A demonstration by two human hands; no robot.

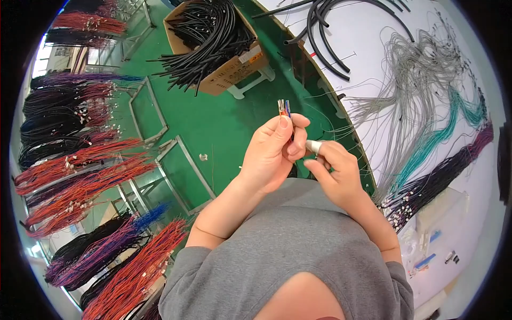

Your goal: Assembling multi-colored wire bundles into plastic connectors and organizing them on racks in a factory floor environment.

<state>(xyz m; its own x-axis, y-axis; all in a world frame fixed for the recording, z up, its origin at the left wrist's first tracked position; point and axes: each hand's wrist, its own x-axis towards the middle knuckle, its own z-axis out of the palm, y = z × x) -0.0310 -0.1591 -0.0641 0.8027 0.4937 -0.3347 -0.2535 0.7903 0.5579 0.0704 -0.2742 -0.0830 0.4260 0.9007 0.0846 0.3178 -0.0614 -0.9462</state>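
Note:
In front of my chest, my left hand (272,146) is closed round a small bundle of wires (284,108). Their orange, blue and pale tips stick up past the thumb, while the rest is mostly hidden by the fingers. Just to the right is my right hand (341,173), its fingers partly bent and its thumb apart from the index finger. A white finger cover (313,145) is on that index finger, whose tip comes up against the left hand's fingers. No object shows in the right hand.
A cardboard box (226,77) of black tubes (213,42) stands ahead on a stool. Racks at left carry bundled red wires (85,165) and black wires (53,117). On the white table (368,53) at right lie grey wires (416,69), teal wires (432,144) and black tubing (320,42).

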